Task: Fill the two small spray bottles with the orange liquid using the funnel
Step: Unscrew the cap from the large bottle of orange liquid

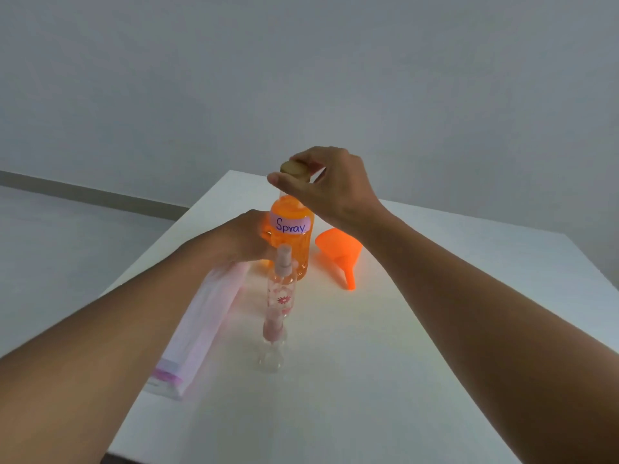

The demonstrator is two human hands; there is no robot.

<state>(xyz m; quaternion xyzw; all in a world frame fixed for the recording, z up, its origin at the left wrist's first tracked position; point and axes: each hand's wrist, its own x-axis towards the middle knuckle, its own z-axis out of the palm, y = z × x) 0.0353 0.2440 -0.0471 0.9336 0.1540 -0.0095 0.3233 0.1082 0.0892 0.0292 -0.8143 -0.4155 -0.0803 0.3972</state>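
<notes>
A large clear bottle of orange liquid (296,244), labelled "Spray", stands upright at the table's middle. My left hand (246,237) grips its body from the left side. My right hand (330,185) is closed over its tan cap (290,166) at the top. An orange funnel (340,254) lies on its side just right of the bottle, spout pointing towards me. Two small clear spray bottles with pink pump heads stand in a row in front of the big bottle: the far one (282,289) with flower prints, the near one (273,346) closer to me.
A flat pink-and-white plastic packet (201,323) lies on the white table (418,346), left of the small bottles and partly under my left forearm. The table's left edge runs diagonally close to the packet. A grey wall and floor lie beyond.
</notes>
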